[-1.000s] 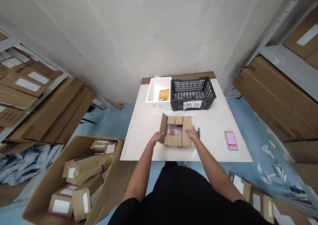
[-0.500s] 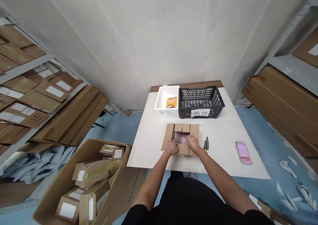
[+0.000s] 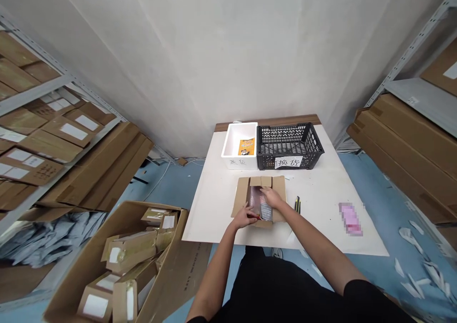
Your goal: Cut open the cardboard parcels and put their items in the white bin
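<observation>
An opened cardboard box (image 3: 242,194) stands in front of me with its flaps folded out. In it lies a package in clear plastic wrap (image 3: 266,211), with grey printing and a pinkish part; its exact kind is hard to make out. My left hand (image 3: 245,216) grips the package's near left edge, by a small red patch at the fingertips. At the far right end, my right hand (image 3: 272,198) has its fingers closed over the same package. Right of the box lies a yellow-and-black utility knife (image 3: 297,204).
Behind the box stand a white bin (image 3: 239,162) holding an orange packet (image 3: 246,147) and a black plastic crate (image 3: 266,161) with a paper label. A pixelated pink item (image 3: 351,218) lies at right. A large carton (image 3: 174,247) of parcels stands on the floor at left, beside loaded shelves (image 3: 39,92).
My right hand has moved from the box's right flap to the package's far end. My left hand has shifted slightly nearer, and the package now shows more, tilted up at its near end.
</observation>
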`<state>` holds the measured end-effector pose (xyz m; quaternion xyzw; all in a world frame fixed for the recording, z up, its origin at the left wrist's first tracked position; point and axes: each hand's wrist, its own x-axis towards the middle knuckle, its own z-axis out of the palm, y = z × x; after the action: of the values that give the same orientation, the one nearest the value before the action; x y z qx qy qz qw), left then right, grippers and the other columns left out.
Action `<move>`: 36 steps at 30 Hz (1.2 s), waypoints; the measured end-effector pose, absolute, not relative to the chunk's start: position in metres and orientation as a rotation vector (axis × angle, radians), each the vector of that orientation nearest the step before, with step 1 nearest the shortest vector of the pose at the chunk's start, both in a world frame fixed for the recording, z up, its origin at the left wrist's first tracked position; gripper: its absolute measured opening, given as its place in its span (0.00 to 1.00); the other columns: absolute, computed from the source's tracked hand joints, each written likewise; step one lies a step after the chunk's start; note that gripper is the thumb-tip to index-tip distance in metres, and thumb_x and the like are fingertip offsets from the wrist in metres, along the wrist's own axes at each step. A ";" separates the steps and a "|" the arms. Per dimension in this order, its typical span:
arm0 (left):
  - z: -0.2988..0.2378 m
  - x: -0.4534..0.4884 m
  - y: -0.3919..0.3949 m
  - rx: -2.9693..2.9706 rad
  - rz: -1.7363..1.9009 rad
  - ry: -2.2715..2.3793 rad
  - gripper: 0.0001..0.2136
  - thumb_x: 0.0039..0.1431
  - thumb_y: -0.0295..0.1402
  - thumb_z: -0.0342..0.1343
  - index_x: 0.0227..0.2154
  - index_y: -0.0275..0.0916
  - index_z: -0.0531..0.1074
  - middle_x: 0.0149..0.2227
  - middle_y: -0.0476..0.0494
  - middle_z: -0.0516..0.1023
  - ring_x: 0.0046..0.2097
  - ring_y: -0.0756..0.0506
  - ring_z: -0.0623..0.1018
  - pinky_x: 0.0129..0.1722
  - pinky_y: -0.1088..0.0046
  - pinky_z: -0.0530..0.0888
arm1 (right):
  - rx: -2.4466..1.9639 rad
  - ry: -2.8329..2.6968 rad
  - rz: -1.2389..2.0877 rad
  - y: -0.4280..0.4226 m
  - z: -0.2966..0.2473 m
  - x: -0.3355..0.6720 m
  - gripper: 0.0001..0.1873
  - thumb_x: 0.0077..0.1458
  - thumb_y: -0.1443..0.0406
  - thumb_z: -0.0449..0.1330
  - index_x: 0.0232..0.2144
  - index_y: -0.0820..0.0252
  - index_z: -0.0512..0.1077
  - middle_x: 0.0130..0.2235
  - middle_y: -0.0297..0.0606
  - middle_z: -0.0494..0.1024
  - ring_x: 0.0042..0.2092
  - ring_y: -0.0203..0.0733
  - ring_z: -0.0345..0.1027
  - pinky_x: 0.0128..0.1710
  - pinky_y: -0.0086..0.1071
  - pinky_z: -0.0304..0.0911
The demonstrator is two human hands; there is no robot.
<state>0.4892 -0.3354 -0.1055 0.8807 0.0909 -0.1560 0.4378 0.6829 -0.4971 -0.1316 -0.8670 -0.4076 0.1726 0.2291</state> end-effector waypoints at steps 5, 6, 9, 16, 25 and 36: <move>-0.118 0.476 -0.359 2.385 -0.212 0.364 0.40 0.37 0.37 0.78 0.59 0.45 0.76 0.76 0.39 0.48 0.76 0.29 0.43 0.72 0.46 0.55 | -2.412 -1.225 0.376 -0.485 -0.128 0.703 0.38 0.58 0.77 0.51 0.70 0.59 0.63 0.76 0.45 0.49 0.76 0.48 0.36 0.72 0.47 0.43; -0.120 0.475 -0.364 2.421 -0.226 0.382 0.44 0.34 0.37 0.80 0.60 0.44 0.75 0.77 0.38 0.45 0.76 0.28 0.42 0.72 0.46 0.54 | -2.440 -1.237 0.400 -0.480 -0.127 0.711 0.41 0.57 0.77 0.52 0.71 0.56 0.60 0.77 0.43 0.44 0.77 0.49 0.33 0.72 0.49 0.41; -0.127 0.473 -0.376 2.496 -0.215 0.454 0.46 0.35 0.38 0.80 0.62 0.44 0.72 0.77 0.37 0.42 0.76 0.29 0.42 0.72 0.46 0.54 | -2.534 -1.217 0.513 -0.465 -0.129 0.733 0.45 0.57 0.76 0.54 0.74 0.50 0.52 0.78 0.42 0.38 0.77 0.51 0.30 0.72 0.53 0.34; -0.152 0.465 -0.395 2.553 0.127 0.575 0.27 0.51 0.34 0.73 0.54 0.43 0.74 0.77 0.36 0.47 0.76 0.31 0.51 0.69 0.45 0.61 | -2.619 -1.104 0.706 -0.451 -0.139 0.750 0.46 0.56 0.71 0.58 0.74 0.54 0.51 0.77 0.48 0.44 0.76 0.55 0.33 0.72 0.57 0.31; -0.161 0.462 -0.398 2.611 0.219 0.536 0.11 0.56 0.36 0.70 0.40 0.42 0.77 0.77 0.39 0.47 0.75 0.28 0.52 0.66 0.43 0.65 | -2.342 -0.794 0.155 -0.460 -0.154 0.687 0.31 0.61 0.66 0.54 0.66 0.59 0.65 0.65 0.50 0.68 0.65 0.51 0.62 0.67 0.46 0.56; -0.152 0.465 -0.399 2.595 -0.033 0.595 0.12 0.56 0.36 0.70 0.40 0.42 0.76 0.78 0.40 0.42 0.76 0.29 0.47 0.68 0.40 0.60 | -2.632 -0.510 0.938 -0.411 -0.169 0.642 0.52 0.59 0.58 0.65 0.76 0.61 0.43 0.75 0.64 0.40 0.65 0.62 0.65 0.58 0.43 0.64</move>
<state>0.4647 -0.3988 -0.1517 0.9468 0.2169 -0.0122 0.2373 0.6418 -0.4106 -0.1688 -0.9162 -0.1775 0.3265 0.1500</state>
